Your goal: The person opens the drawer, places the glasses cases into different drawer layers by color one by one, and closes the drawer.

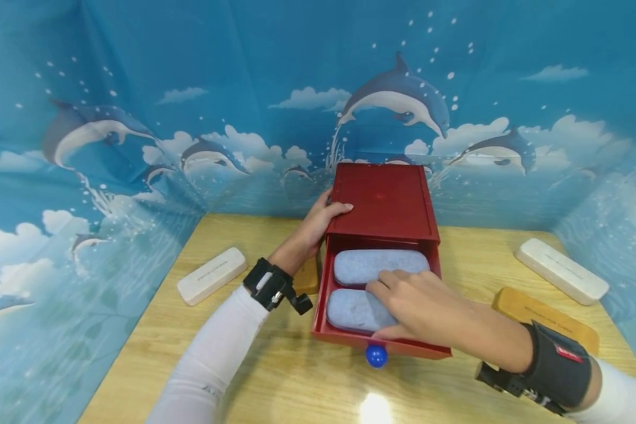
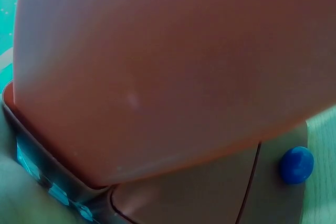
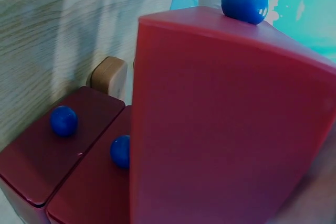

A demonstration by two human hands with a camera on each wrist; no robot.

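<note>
A red drawer cabinet [image 1: 381, 197] stands on the table with its top drawer [image 1: 318, 327] pulled out towards me. Two light-blue glasses cases lie in that drawer, a far case [image 1: 378, 265] and a near case [image 1: 352, 309]. My right hand [image 1: 416, 300] reaches in and grips the near case, fingers curled over its far side and thumb by the drawer front. My left hand [image 1: 318, 227] holds the cabinet's left side, thumb on the top. In the right wrist view the drawer's side [image 3: 226, 129] hides the right hand's fingertips and the cases.
White glasses cases lie at left [image 1: 212, 275] and right [image 1: 562, 271]. A mustard case [image 1: 548, 318] sits beneath the right forearm, and another mustard case [image 1: 307, 277] shows partly behind the left wrist. Lower drawers [image 3: 94, 108] with blue knobs are closed. A dolphin-print curtain [image 1: 275, 76] surrounds the table.
</note>
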